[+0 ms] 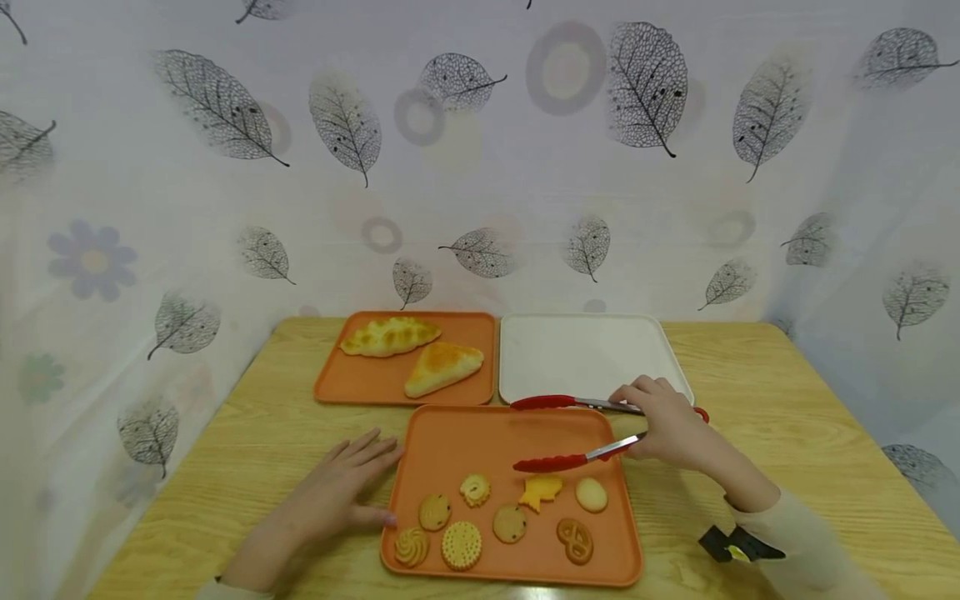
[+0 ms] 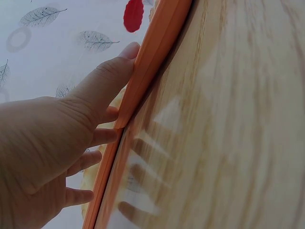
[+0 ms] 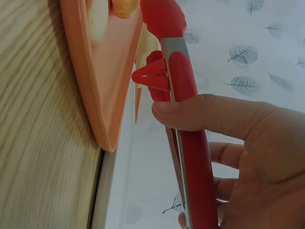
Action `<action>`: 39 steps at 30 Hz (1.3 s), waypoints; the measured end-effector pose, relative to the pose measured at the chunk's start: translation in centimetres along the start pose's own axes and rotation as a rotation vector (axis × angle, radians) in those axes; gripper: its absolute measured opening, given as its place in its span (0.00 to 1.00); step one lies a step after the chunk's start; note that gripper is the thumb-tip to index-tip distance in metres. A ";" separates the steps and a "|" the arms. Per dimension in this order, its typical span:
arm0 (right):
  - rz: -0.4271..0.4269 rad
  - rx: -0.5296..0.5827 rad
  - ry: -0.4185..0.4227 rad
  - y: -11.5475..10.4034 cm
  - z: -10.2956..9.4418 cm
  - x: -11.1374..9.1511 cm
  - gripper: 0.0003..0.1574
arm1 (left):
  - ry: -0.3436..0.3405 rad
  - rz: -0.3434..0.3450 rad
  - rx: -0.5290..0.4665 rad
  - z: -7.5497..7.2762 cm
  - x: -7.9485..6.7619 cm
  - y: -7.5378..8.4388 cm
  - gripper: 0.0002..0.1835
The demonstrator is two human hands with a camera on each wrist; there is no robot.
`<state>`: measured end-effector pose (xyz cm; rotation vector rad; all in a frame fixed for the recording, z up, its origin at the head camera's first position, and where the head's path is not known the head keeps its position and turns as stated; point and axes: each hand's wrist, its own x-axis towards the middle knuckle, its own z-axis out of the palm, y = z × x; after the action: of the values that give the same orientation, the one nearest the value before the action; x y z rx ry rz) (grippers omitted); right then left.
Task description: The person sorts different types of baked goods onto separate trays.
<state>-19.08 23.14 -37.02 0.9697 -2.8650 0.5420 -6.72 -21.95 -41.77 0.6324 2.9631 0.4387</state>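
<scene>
The right hand (image 1: 663,421) grasps the tongs (image 1: 603,450), its thumb pressed on a red grip and the other fingers around the far side. The tongs point left and their tips stand apart with nothing between them: the farther tip is by the far rim of the near tray (image 1: 480,442), the nearer one above it, just beyond the fish (image 1: 541,492).

The left hand (image 1: 337,483) is released, its fingers straight and spread, the thumb tip at the left rim of the near tray.

The near tray is orange and carries eight cookies in its near half. From the left come the swirl (image 1: 411,547), a chip cookie (image 1: 435,512), the round cracker (image 1: 461,545) and the ring (image 1: 475,490); toward the right lie another chip cookie (image 1: 510,523), the fish, the pretzel (image 1: 575,541) and a plain oval (image 1: 592,495).

At the far left, an orange tray (image 1: 360,383) bears two pastries (image 1: 442,369); beside it, to the right, is a white tray (image 1: 585,354). All three rest on a wooden table (image 1: 292,417).
</scene>
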 end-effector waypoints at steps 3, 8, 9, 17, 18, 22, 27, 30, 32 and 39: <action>-0.023 -0.001 -0.008 0.4 -0.5 -0.7 0.35 | 0.006 0.008 0.001 -0.1 0.0 0.2 0.50; -0.077 -0.017 -0.027 1.1 -0.9 -1.7 0.36 | 0.013 0.012 0.012 -0.2 0.1 0.5 0.50; -0.086 -0.022 -0.029 1.3 -1.0 -1.8 0.36 | 0.013 0.011 0.015 -0.2 0.1 0.5 0.50; -0.123 -0.023 -0.045 1.4 -1.3 -2.4 0.37 | 0.006 0.010 0.012 -0.3 0.2 0.4 0.50; -0.122 -0.022 -0.046 1.3 -1.3 -2.4 0.36 | 0.007 0.010 0.013 -0.4 0.3 0.4 0.50; -0.132 -0.024 -0.064 1.3 -1.6 -2.1 0.35 | 0.014 0.016 0.017 -0.4 0.3 0.3 0.50; -0.146 -0.055 -0.075 1.0 -1.9 -1.9 0.34 | 0.031 0.026 0.018 -0.4 0.3 0.2 0.49; -0.161 -0.091 -0.065 0.6 -2.1 -1.9 0.33 | 0.039 0.029 0.020 -0.4 0.3 0.2 0.49; -0.169 -0.114 -0.057 0.2 -2.3 -1.8 0.32 | 0.038 0.030 0.027 -0.4 0.3 0.2 0.49; -0.162 -0.141 -0.051 -0.7 -2.4 -1.2 0.27 | 0.014 0.022 0.022 -0.5 0.4 0.2 0.50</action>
<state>-17.82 24.21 -34.74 1.1920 -2.7890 0.3009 -7.05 -21.72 -41.27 0.6678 2.9805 0.4151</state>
